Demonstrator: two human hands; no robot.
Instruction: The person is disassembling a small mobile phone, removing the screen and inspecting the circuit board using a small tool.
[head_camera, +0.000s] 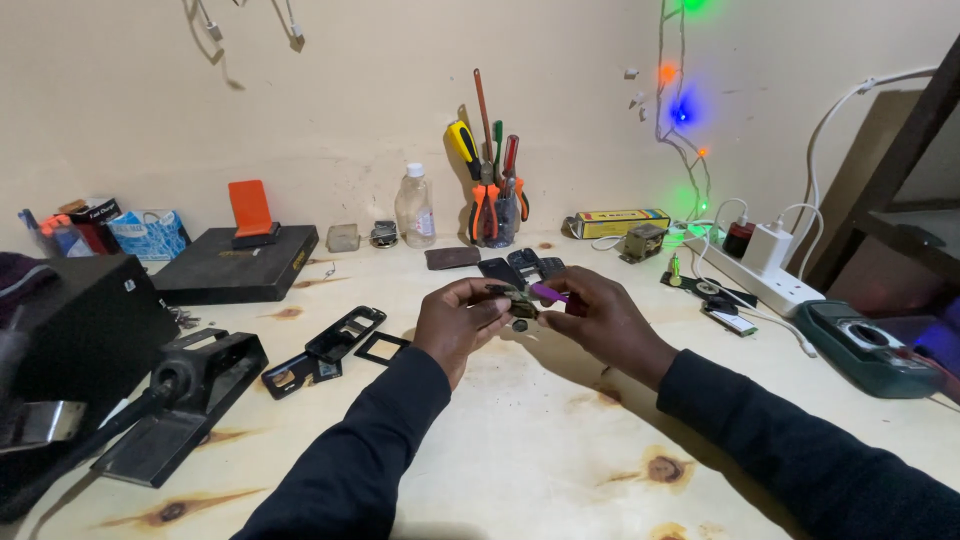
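Over the middle of the wooden table (540, 450), my left hand (455, 322) pinches a small dark electronic part (517, 303) between thumb and fingers. My right hand (598, 318) meets it from the right and grips a thin tool with a purple handle (548, 293), its tip against the part. Both hands hover just above the tabletop. Behind them lie dark phone shells (520, 268). The underside of the part is hidden by my fingers.
Black plastic frames (340, 340) lie left of my hands, a black stand with a cable (185, 400) further left. A cup of screwdrivers and pliers (492, 205), a clear bottle (415, 207), a white power strip (755, 275) and a green meter (865, 350) ring the back and right.
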